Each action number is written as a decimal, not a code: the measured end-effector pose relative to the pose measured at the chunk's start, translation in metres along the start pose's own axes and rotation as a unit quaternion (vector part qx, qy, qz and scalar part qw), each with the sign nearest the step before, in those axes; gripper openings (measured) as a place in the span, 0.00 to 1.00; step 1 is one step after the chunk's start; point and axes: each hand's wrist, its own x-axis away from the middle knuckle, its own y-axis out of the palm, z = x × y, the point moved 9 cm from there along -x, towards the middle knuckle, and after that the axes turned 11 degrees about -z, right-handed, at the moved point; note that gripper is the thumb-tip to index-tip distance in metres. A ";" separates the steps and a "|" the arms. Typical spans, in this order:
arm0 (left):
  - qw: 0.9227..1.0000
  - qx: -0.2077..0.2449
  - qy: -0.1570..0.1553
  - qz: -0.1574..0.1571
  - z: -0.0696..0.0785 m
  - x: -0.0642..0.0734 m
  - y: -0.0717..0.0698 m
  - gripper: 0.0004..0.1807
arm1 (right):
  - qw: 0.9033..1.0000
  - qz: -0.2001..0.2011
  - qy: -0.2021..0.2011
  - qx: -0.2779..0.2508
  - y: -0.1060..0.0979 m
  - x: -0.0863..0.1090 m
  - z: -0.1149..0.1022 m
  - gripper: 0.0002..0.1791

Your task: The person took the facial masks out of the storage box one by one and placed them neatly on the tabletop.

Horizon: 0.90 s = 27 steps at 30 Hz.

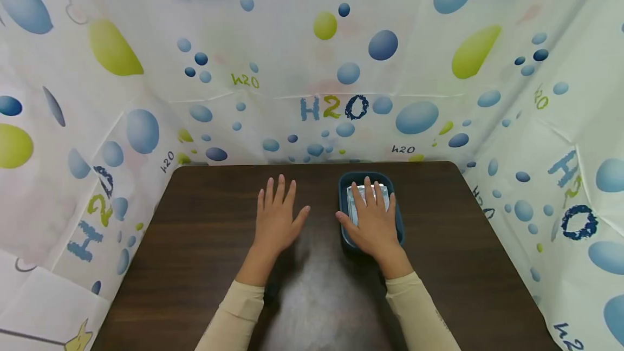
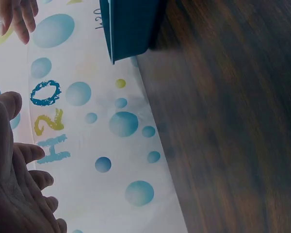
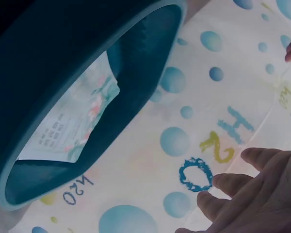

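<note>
My left hand (image 1: 276, 223) hovers above the dark wooden table with its fingers spread and nothing held. Over the dark blue bin (image 1: 401, 226) at the table's right half, my right hand (image 1: 374, 226) is spread flat, overlapping the bin in the head view. Inside the bin lies a pale printed packet (image 3: 77, 121), partly hidden by the hand from above and showing a floral pattern and small text in the right wrist view. The bin's side (image 2: 131, 29) shows at the top of the left wrist view. The right hand's fingers (image 3: 228, 184) point past the bin, apart from its rim.
The brown table (image 1: 205, 264) stretches left of the bin. A white curtain (image 1: 273, 26) printed with blue and green drops and H2O lettering hangs behind the table and along both sides.
</note>
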 end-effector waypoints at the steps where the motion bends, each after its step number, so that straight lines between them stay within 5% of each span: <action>1: 1.000 0.007 0.001 -0.001 0.000 -0.001 -0.001 0.41 | 1.000 0.002 0.001 -0.002 -0.001 -0.001 0.001 0.47; 14: 0.994 0.103 0.033 -0.006 0.009 -0.011 0.005 0.42 | 0.998 0.025 0.024 -0.049 -0.007 0.001 0.030 0.56; 21: 0.966 0.258 0.033 -0.013 0.024 -0.018 0.019 0.39 | 0.985 0.068 -0.004 -0.156 -0.004 0.008 0.048 0.56; 27: 0.950 0.311 0.035 0.001 0.033 -0.021 0.034 0.39 | 0.977 0.086 0.009 -0.197 0.003 0.014 0.063 0.56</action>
